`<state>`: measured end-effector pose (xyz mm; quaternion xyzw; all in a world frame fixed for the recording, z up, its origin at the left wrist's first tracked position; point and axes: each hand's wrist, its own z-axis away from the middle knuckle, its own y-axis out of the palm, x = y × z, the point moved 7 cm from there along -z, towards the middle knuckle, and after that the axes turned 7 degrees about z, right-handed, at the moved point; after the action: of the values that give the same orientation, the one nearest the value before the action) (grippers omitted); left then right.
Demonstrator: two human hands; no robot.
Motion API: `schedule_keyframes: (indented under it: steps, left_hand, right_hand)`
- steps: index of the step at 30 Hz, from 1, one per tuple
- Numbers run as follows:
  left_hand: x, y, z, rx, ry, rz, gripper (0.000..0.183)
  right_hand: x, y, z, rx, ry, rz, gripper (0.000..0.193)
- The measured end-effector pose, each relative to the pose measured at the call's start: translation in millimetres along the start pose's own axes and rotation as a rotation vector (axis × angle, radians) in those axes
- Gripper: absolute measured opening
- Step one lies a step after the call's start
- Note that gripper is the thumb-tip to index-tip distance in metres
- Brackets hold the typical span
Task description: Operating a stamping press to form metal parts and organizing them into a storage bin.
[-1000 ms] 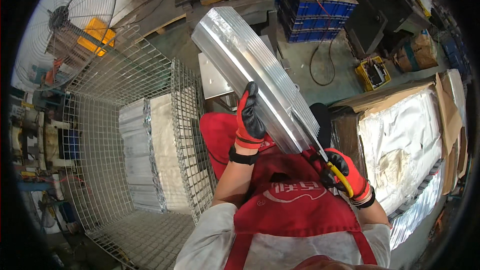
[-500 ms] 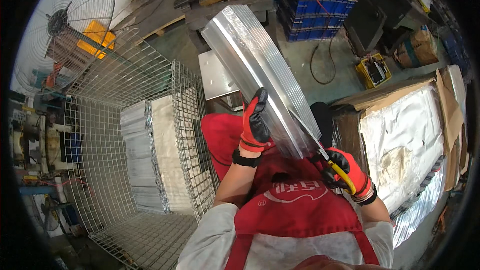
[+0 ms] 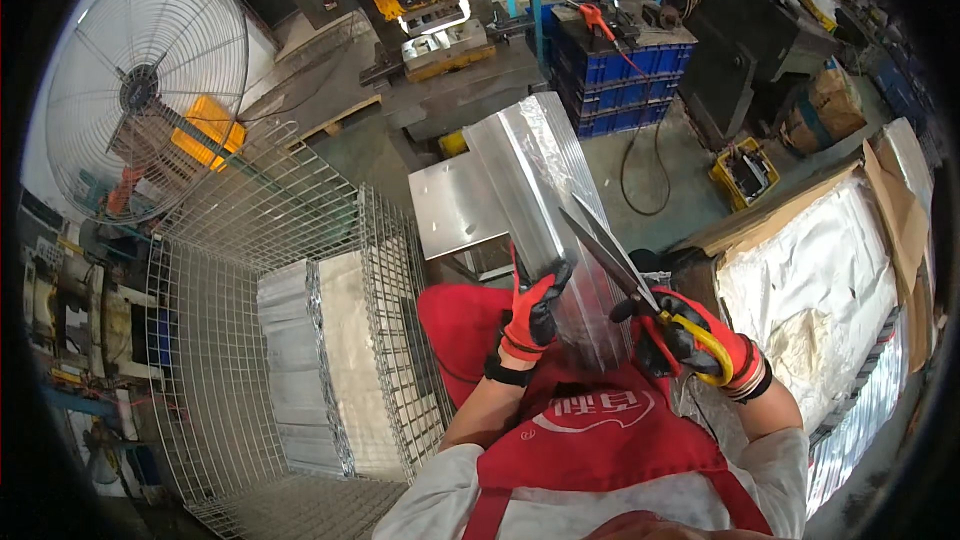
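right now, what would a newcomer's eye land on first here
Probably the shiny silver ribbed piece in the middle, slanting up from the lap, with the gloved left hand at its left edge. Next come the yellow-handled scissors, held in the gloved right hand, blades over the piece's right side. The big round fan at upper left also stands out.

Your scissors (image 3: 618,265) have swung off the right edge of the metal bundle (image 3: 522,180) and now slant over its face, more blade showing. Left of the bundle, you now see more tabletop (image 3: 455,210) and something yellow (image 3: 452,144).
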<state>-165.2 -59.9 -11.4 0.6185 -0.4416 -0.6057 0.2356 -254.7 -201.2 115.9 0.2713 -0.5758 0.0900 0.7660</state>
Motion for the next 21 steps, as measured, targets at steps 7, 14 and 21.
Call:
schedule_keyframes:
  steps: [7, 14, 21]
  left_hand:
    - [7.4, -9.2, 3.1, -0.074, -0.081, 0.032, 0.071]
    - [2.9, 16.2, 5.2, -0.043, -0.153, -0.005, 0.059]
    - [5.2, 30.2, 11.1, 0.037, -0.102, -0.09, 0.04]
  right_hand:
    - [-10.4, -0.2, 8.1, -0.045, -0.043, -0.14, 0.063]
    - [7.0, 4.5, -4.4, -0.07, -0.104, -0.108, 0.042]
    - [14.1, 7.5, -9.4, -0.147, -0.179, -0.135, 0.038]
